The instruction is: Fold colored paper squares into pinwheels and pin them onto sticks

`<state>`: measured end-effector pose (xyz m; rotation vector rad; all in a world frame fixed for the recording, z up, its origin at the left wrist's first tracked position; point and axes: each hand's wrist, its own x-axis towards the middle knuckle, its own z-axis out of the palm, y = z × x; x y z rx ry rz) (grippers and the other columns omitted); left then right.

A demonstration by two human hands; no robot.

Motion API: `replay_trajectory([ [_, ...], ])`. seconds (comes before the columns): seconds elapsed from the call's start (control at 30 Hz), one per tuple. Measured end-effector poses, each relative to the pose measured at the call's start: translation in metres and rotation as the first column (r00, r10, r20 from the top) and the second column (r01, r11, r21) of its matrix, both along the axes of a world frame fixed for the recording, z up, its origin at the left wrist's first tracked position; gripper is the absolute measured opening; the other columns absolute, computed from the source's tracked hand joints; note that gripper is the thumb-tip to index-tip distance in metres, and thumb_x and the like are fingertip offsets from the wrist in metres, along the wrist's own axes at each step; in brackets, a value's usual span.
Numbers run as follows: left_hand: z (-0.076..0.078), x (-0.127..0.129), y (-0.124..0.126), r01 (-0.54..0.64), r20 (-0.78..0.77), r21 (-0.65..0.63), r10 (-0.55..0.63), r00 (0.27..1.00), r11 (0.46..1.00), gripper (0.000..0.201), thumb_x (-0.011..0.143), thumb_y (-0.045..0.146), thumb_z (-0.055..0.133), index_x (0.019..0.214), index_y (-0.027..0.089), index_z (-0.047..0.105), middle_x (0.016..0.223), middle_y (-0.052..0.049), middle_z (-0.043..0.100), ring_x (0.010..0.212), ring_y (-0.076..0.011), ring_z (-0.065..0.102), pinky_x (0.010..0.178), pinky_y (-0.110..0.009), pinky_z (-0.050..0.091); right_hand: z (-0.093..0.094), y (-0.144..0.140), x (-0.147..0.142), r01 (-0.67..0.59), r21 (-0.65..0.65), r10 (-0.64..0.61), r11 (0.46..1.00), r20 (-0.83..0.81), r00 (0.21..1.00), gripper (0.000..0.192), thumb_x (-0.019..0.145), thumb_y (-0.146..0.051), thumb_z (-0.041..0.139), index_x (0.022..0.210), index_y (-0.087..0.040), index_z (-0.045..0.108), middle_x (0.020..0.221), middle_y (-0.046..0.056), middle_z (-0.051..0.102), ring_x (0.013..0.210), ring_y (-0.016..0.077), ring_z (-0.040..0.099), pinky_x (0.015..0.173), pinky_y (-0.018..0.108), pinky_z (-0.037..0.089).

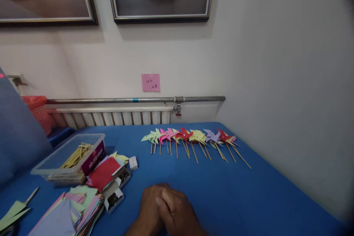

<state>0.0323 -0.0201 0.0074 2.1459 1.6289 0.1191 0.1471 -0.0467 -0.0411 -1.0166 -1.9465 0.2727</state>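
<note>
Left hand [151, 200] is clenched and clasped by right hand [179, 210], bottom centre. Pinwheels [184, 135] are lined up, centre to right. Opened boxes [114, 200] and stacked paper [59, 218] are placed lower left.

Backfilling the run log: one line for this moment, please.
hands: clasped, holding nothing visible; pinwheels: row on blue table; stick bin, paper: on left

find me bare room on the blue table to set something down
The widest bare patch of the table lies right of the clasped hands, bordered by the pinwheels behind and wall at right. A smaller one sits between the plastic box and the leftmost pinwheels. The left front is crowded with paper sheets and open small boxes.
</note>
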Motion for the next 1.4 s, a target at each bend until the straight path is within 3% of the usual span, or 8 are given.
replay_trajectory([
  [0.33,-0.010,-0.004,0.003,0.001,0.056,0.037,-0.004,0.998,0.999,0.031,0.097,0.031,0.055,0.096,0.020,0.084,0.106,-0.010,0.086,0.100,-0.0313,0.078,0.083,-0.038,0.051,0.005,-0.002,0.000,-0.029,-0.046,0.027,0.999,-0.048,0.998,0.043,0.117,-0.045,0.037,0.078,-0.026,0.043,0.071,-0.003,0.061,0.061,0.0141,0.056,0.061,0.026,0.041],
  [0.6,-0.008,-0.002,0.002,0.030,-0.005,0.079,-0.029,1.000,0.996,0.037,0.100,0.030,0.051,0.097,0.019,0.086,0.100,-0.013,0.085,0.095,-0.0308,0.077,0.080,-0.037,0.051,-0.002,0.000,0.001,0.000,-0.161,-0.017,0.987,-0.105,0.994,0.035,0.116,-0.040,0.038,0.088,-0.027,0.055,0.075,-0.002,0.069,0.065,0.0156,0.067,0.065,0.025,0.047],
  [0.8,0.001,-0.004,-0.001,0.009,-0.022,0.060,-0.007,1.000,0.998,0.040,0.105,0.031,0.047,0.100,0.021,0.086,0.106,-0.012,0.086,0.100,-0.0276,0.079,0.082,-0.032,0.051,0.007,-0.003,0.000,0.084,-0.185,-0.117,0.979,-0.170,0.978,0.026,0.109,-0.028,0.045,0.114,-0.027,0.070,0.098,0.003,0.082,0.090,0.0205,0.080,0.081,0.028,0.056],
  [1.07,0.000,-0.004,0.001,0.005,0.037,0.105,-0.009,0.999,0.994,0.037,0.105,0.030,0.050,0.120,0.022,0.082,0.112,-0.012,0.087,0.106,-0.0292,0.082,0.085,-0.033,0.054,0.010,0.005,0.002,0.174,-0.221,-0.222,0.960,-0.213,0.952,0.020,0.103,-0.027,0.053,0.108,-0.026,0.072,0.106,0.006,0.077,0.101,0.0241,0.076,0.091,0.035,0.060],
  [1.2,0.006,-0.005,-0.002,-0.013,0.040,0.118,0.008,0.999,0.993,0.040,0.105,0.027,0.049,0.132,0.018,0.077,0.113,-0.014,0.086,0.105,-0.0315,0.082,0.086,-0.036,0.055,0.002,0.011,0.004,0.173,-0.245,-0.225,0.954,-0.204,0.953,0.027,0.104,-0.030,0.051,0.118,-0.024,0.074,0.120,0.010,0.078,0.115,0.0264,0.075,0.103,0.040,0.061],
  [1.3,0.006,-0.005,-0.003,-0.021,0.062,0.128,0.013,0.998,0.992,0.037,0.105,0.027,0.050,0.128,0.018,0.078,0.111,-0.014,0.086,0.103,-0.0316,0.081,0.085,-0.036,0.055,-0.007,0.012,0.005,0.170,-0.259,-0.219,0.951,-0.171,0.961,0.036,0.108,-0.035,0.049,0.132,-0.024,0.073,0.135,0.013,0.077,0.127,0.0284,0.073,0.113,0.045,0.058],
  [1.4,-0.010,-0.003,0.001,-0.014,0.106,0.109,0.003,0.994,0.994,0.028,0.103,0.028,0.055,0.111,0.022,0.082,0.103,-0.010,0.084,0.094,-0.0295,0.079,0.082,-0.036,0.055,-0.013,0.009,0.003,0.110,-0.215,-0.130,0.970,-0.079,0.988,0.044,0.108,-0.038,0.054,0.147,-0.024,0.068,0.149,0.014,0.072,0.141,0.0316,0.067,0.121,0.052,0.054],
])
